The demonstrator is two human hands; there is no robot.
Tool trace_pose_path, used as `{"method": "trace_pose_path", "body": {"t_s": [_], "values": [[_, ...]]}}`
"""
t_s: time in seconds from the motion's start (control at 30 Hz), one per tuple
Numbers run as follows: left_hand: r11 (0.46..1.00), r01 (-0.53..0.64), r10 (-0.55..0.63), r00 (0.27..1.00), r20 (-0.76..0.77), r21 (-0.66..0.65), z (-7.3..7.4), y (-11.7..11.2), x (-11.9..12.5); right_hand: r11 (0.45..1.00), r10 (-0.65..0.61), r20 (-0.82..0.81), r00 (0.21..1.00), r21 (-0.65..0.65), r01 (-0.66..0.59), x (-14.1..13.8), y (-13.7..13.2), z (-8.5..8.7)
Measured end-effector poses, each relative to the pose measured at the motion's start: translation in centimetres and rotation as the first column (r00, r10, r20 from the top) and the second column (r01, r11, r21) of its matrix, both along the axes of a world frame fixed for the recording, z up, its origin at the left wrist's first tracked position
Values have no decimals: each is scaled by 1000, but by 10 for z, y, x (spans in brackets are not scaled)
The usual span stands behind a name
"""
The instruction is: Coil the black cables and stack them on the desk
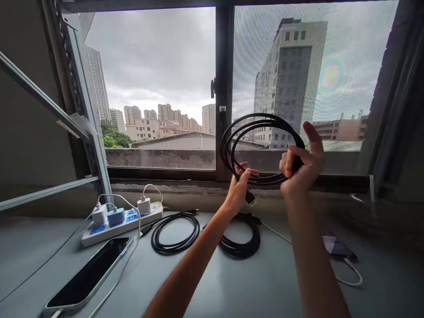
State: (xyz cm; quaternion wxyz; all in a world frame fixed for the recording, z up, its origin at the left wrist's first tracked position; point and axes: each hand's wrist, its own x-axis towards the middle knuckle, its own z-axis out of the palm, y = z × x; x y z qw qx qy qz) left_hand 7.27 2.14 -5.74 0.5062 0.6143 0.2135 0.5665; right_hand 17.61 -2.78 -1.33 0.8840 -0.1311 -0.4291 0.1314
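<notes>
Nearest, a phone lies on the grey desk at lower left, a white cable running past its side. Farther back, two black cables rest in coils, the left coil near the power strip and the right coil partly behind the left forearm. A second phone lies beyond the right forearm.

Above the desk, the held cable hangs in loose loops between both hands, in front of the window. No tie shows on it, so the loops could spring apart if either grip eased; the dangling plug could also snag the coil beneath it.

The left hand reaches up and inward, thumb and fingers closed round the lower left of the loops — the plug hangs just below. The right hand is raised with the wrist bent, fingers curled tight on the right side — one digit points upward, free of the cable. Outside, beyond the window frame, stand grey buildings.
</notes>
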Motion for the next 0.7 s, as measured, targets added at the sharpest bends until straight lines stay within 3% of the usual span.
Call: {"method": "trace_pose_path", "body": {"t_s": [0.1, 0.2, 0.3, 0.4, 0.53, 0.6, 0.7], "values": [[989, -34, 18, 993, 114, 147, 3, 4, -7, 971, 123, -31, 992, -203, -127, 6, 26, -6], [961, -74, 38, 990, 136, 267, 8, 7, -15, 927, 85, 83, 993, -372, -48, 10, 38, -11], [944, -149, 130, 988, 83, 294, 14, 9, -21, 886, 71, 259, 963, -460, 59, 12, 36, -13], [927, -262, 257, 965, 54, 267, 21, 12, -31, 872, 18, 386, 922, -457, 174, 12, 31, -14], [855, -407, 443, 896, -42, 322, 29, 20, -50, 875, -61, 488, 871, -393, 282, 5, 29, -14], [848, -398, 479, 858, -184, 349, 31, 23, -59, 867, -101, 486, 868, -386, 317, 2, 31, -14], [887, -348, 444, 825, -350, 304, 33, 24, -66, 870, -128, 477, 870, -367, 329, 0, 34, -16]]}}
